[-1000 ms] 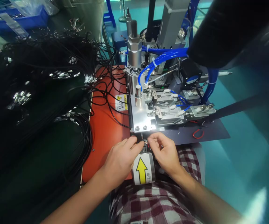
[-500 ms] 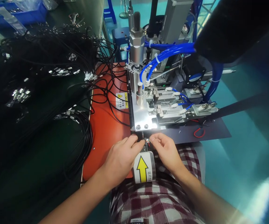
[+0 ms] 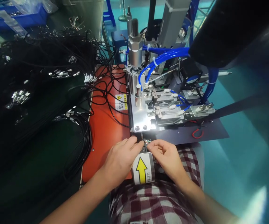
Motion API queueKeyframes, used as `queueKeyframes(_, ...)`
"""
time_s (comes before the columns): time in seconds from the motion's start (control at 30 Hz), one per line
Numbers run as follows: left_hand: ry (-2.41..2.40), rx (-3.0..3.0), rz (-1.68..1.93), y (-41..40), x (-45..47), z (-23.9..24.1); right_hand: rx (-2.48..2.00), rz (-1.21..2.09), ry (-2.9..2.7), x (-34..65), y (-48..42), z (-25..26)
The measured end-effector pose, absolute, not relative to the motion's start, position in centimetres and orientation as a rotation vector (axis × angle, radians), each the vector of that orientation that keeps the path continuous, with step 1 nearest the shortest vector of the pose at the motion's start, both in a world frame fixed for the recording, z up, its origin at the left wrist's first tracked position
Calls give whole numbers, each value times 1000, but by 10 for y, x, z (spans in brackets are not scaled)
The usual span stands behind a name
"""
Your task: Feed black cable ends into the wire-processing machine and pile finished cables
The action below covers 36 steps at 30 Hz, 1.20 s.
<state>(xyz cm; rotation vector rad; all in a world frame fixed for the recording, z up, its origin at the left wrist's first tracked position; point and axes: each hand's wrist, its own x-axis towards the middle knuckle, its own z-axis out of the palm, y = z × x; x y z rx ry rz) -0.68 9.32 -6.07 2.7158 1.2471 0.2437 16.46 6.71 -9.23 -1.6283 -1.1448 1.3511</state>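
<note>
Thin coloured wires (image 3: 147,141) with bright ends stick out at the front of the machine, between my two hands. My left hand (image 3: 121,157) is closed, its fingers bent over the small black fixture, with the thumb and index tips at the base of these wires. The cable they belong to is hidden by the fingers. Just below the wire ends, my right hand (image 3: 167,157) makes a pinch with thumb and index finger; whatever lies between those tips is too small to make out. A white plate with a yellow arrow (image 3: 142,169) stands below the fixture.
The metal machine (image 3: 139,115) with blue air hoses (image 3: 169,56) rises beyond my hands. Black cables (image 3: 85,130) with silvery ends heap up left of the orange-red machine top (image 3: 106,140). A red wire loop (image 3: 197,133) lies right. A blue bin (image 3: 29,18) stands far left.
My right fingertips have moved slightly down and left, and the wire ends now show above them. My left hand stays at the fixture. The view has shifted a little.
</note>
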Motion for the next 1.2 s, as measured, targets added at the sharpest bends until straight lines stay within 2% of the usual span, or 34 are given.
queueKeyframes(0.13,1237,2753,264,94,-8,-61,-1633,866,-1645,171,69,-87)
queueKeyframes(0.23,1228,2762,295,94,-8,-62,-1594,736,-1787,174,74,-79)
queueKeyframes(0.43,1230,2763,304,95,-8,-61,-1499,1338,-1313,175,83,-91)
queueKeyframes(0.53,1225,2758,306,95,-8,-61,-1474,1494,-1127,177,83,-102)
queueKeyframes(1.0,1192,2679,341,96,-10,-65,-1327,1602,-895,165,89,-100)
queueKeyframes(1.2,1332,2571,330,94,-4,-47,-1276,1626,-852,162,89,-104)
